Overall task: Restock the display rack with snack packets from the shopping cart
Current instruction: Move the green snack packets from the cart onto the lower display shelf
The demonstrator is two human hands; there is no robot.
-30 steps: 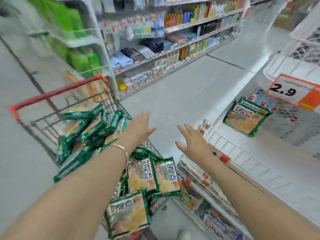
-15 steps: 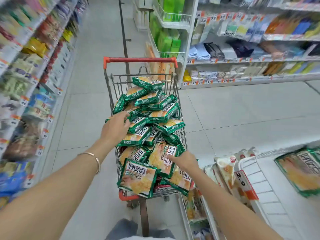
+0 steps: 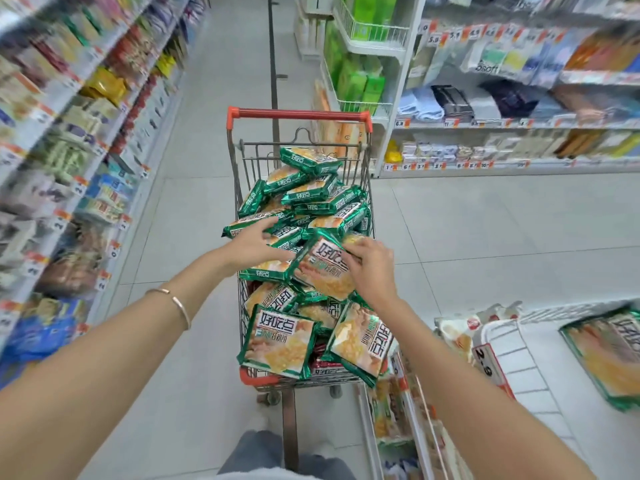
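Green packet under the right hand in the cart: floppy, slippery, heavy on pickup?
Probably light: the snack packet tilts up on the heap with only the right hand gripping its edge. Likely semi-floppy, puffed film holding shape. Glossy wrap looks slippery; neighbours heaped above the cart rim may slide off.

I stand on a floor of large pale grey tiles (image 3: 485,237), evenly and brightly lit. A thin dark strip (image 3: 273,81) runs along it up the aisle. On my left are long white shelves (image 3: 52,98) crowded with coloured packs, all blurred. Ahead on the right a white wire-basket rack (image 3: 377,32) holds green packs. Beside it, white shelves (image 3: 519,125) with small orange price tags (image 3: 451,123) carry folded cloths.
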